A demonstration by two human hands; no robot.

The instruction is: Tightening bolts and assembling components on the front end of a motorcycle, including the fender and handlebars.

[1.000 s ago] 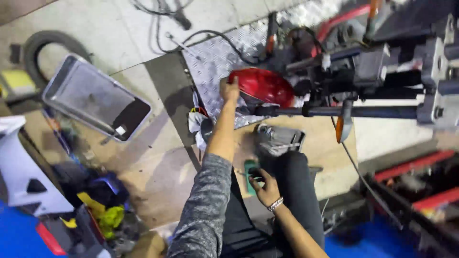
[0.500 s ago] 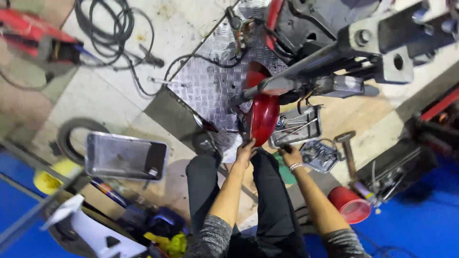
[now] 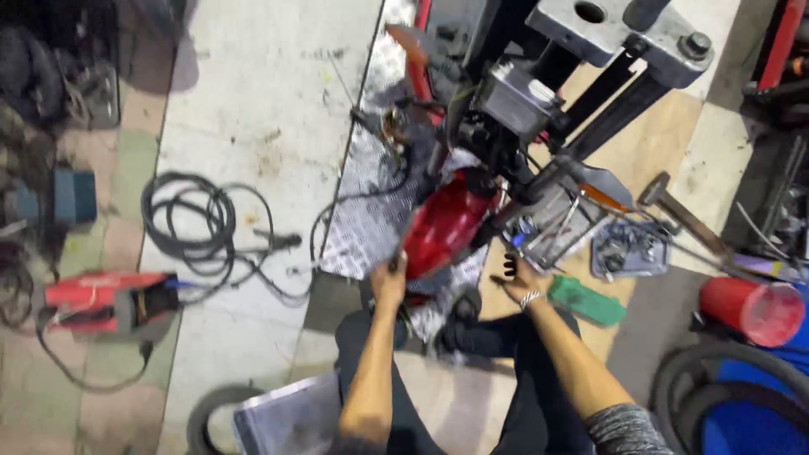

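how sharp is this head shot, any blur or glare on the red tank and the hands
Head view: motion blur smears the whole frame, so edges are soft. The red tank shows a soft highlight on its curved top, not blown out. The left hand at the tank's lower edge and the right hand near the green box are blurred, fingers hard to separate. Dark shadow fills the upper left corner.

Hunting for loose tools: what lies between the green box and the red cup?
Head view: only bare wooden board and grey floor between the green box and the red cup.
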